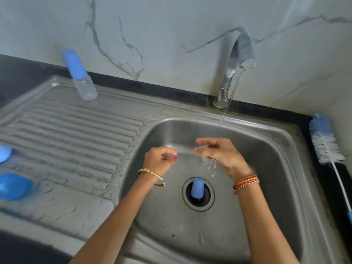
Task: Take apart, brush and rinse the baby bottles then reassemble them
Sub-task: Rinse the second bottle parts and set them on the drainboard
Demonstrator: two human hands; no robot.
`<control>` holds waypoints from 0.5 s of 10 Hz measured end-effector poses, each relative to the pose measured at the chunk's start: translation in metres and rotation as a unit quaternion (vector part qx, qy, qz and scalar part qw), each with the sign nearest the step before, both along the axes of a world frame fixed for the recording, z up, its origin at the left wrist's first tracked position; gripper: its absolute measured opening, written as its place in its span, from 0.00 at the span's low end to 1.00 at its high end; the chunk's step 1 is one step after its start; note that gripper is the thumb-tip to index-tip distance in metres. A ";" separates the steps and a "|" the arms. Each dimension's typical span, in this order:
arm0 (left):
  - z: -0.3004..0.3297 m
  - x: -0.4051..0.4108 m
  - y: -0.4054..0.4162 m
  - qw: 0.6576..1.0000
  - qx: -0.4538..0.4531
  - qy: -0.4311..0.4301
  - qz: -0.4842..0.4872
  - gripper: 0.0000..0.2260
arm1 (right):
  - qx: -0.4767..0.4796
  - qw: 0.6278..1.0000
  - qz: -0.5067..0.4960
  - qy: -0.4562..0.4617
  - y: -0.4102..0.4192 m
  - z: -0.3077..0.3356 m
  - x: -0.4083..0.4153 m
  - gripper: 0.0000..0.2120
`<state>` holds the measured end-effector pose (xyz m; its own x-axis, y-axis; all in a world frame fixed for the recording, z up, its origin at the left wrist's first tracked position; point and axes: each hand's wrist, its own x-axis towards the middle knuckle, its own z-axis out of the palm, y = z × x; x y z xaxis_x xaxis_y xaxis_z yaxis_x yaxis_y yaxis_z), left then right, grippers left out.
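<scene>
I see my left hand [161,159] and right hand [219,153] pinching a blurred clear bottle [183,148] over the sink [266,149].

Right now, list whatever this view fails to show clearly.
- Clear bottle body, head view: motion blur; its ends sit inside the left hand and right hand, so each grip is unclear.
- Two blue pieces on the drainboard: blurred, one cut by the left edge; type unknown.
- Bottle brush: handle runs off the right edge.
- Drain: partly covered by the blue cap.
</scene>
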<state>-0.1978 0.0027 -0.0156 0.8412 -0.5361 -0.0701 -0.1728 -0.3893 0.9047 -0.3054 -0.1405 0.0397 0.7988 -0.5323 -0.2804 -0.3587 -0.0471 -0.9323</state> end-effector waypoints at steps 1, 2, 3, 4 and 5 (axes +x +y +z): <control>0.010 0.004 0.018 0.999 -0.022 -0.022 -0.009 0.06 | 0.064 0.993 0.053 -0.082 0.019 0.019 -0.004 0.20; 0.018 0.006 0.038 0.998 -0.036 -0.047 -0.002 0.05 | 0.235 0.946 0.025 -0.221 0.035 0.023 -0.001 0.18; 0.023 0.009 0.064 0.997 -0.029 -0.077 0.007 0.05 | -0.044 0.995 0.062 0.062 0.059 -0.012 0.011 0.19; 0.022 0.015 0.088 0.995 0.005 -0.100 -0.004 0.05 | -0.420 0.835 0.181 0.306 0.077 -0.054 0.012 0.17; 0.024 0.023 0.109 0.989 0.002 -0.147 0.001 0.06 | -0.424 0.863 0.126 0.245 0.088 -0.051 0.020 0.19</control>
